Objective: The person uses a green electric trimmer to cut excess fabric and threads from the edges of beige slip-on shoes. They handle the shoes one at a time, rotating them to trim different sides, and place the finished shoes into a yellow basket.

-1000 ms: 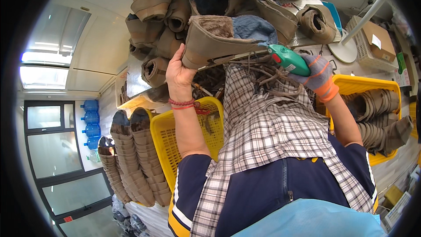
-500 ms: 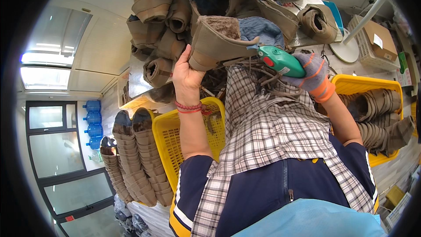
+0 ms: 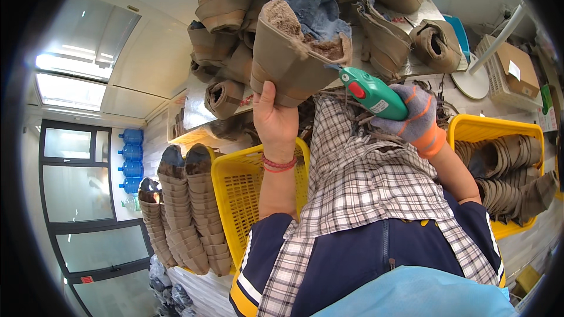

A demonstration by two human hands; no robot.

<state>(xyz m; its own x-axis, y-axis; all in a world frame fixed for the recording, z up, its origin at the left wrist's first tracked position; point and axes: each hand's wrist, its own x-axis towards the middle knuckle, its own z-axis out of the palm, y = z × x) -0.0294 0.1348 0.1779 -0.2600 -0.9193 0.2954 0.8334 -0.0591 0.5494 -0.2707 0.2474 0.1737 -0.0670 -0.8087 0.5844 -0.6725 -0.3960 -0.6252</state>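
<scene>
My bare left hand (image 3: 276,120), a beaded red band on its wrist, grips a taupe shoe upper (image 3: 281,61) from below, its thumb against the outer side. Brown fleece and a crumpled blue lining (image 3: 317,14) show in the upper's opening. My right hand (image 3: 420,111), in a grey and orange glove, is wrapped round a green handheld electric cutter (image 3: 376,95) with a red button. The cutter's small tip is at the right edge of the upper; whether it touches the material is hard to see.
More shoe uppers (image 3: 220,9) are heaped on the bench beyond. Yellow baskets stand on my left (image 3: 235,182) and right (image 3: 487,126), the right one holding uppers. Long stacks of uppers (image 3: 205,211) stand far left. Trimmed strips lie over my checked apron (image 3: 370,176).
My left hand has shifted right and turned the upper, so its opening and blue lining face me more. The cutter has moved slightly downward, its tip still near the edge.
</scene>
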